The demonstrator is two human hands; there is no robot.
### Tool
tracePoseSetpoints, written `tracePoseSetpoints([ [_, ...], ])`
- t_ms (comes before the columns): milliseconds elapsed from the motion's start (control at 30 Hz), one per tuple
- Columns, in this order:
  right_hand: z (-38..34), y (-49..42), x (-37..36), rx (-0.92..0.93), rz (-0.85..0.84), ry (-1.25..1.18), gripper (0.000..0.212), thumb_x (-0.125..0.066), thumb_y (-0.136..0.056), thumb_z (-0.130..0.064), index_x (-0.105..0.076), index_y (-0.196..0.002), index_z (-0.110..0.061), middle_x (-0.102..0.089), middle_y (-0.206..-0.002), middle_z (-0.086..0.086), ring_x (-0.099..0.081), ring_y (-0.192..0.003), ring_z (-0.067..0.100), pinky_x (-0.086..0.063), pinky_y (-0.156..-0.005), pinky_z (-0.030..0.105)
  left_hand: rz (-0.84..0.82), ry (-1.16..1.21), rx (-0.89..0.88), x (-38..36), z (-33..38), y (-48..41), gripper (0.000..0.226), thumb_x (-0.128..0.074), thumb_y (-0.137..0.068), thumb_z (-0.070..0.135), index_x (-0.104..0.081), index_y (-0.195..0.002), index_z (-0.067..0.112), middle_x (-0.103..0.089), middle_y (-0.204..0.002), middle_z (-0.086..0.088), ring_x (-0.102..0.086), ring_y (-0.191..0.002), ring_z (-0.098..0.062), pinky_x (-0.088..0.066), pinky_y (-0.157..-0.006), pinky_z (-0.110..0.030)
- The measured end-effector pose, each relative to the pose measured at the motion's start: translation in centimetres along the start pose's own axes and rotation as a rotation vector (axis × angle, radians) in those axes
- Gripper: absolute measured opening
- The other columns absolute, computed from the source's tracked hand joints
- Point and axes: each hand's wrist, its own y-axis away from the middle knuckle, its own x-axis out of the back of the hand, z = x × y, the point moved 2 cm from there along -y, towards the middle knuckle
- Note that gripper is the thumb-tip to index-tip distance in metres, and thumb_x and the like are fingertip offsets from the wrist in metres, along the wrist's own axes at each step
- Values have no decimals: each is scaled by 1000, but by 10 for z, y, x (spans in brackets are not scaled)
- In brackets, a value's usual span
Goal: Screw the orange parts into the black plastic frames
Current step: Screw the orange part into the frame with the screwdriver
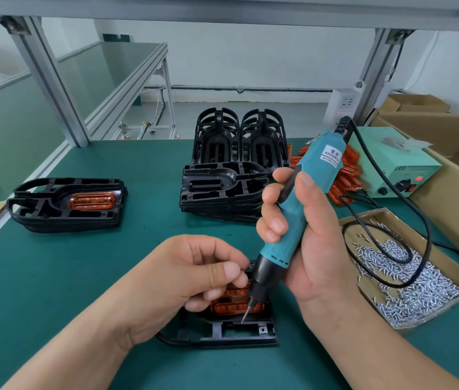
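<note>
A black plastic frame point(239, 332) lies on the green mat near me, with an orange part point(236, 304) seated in it, partly hidden under my fingers. My right hand point(304, 235) grips a teal electric screwdriver point(301, 198) upright, its bit tip point(243, 319) just above the frame beside the orange part. My left hand point(191, 280) hovers over the orange part with fingers curled, thumb and forefinger pinched together close to the bit; whether a screw is between them is hidden.
A stack of frames, the top one fitted with an orange part point(66, 204), sits at left. Empty frames point(222, 190) are stacked at centre, more stand upright behind. Loose orange parts point(346, 175), a green power unit point(391, 164) and a cardboard tray of screws point(408, 274) are at right.
</note>
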Motion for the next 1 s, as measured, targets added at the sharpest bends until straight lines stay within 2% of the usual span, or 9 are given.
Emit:
tracePoseSetpoints([
  [200, 1, -2, 4, 15, 69, -34, 29, -62, -100, -35, -56, -113, -10, -64, -90, 5, -52, -56, 9, -47, -54, 22, 0, 6, 12, -2, -1, -1, 10, -70, -91, 18, -77, -98, 14, -75, -93, -17, -44, -55, -9, -33, -44, -17],
  [400, -2, -3, 7, 52, 173, -90, 27, -59, -101, -39, -58, -106, -12, -65, -88, 5, -53, -58, 9, -48, -55, 22, -47, -33, 36, -6, 0, 2, 15, -64, -94, 16, -72, -105, 12, -74, -94, -18, -43, -58, -11, -32, -45, -18],
  [533, -6, -6, 9, 98, 252, -110, 24, -55, -107, -38, -55, -104, -14, -65, -87, 5, -53, -60, 10, -49, -57, 22, -105, -61, 43, -9, 3, 3, 18, -62, -95, 15, -76, -106, 18, -77, -101, -16, -46, -56, -8, -33, -46, -17],
  [1000, -9, -9, 17, 147, 355, -109, 25, -58, -109, -40, -54, -105, -15, -65, -89, 5, -56, -64, 13, -52, -62, 24, -79, -35, 26, -6, 3, 3, 22, -61, -93, 14, -77, -105, 23, -78, -105, -17, -48, -56, -9, -35, -45, -16],
])
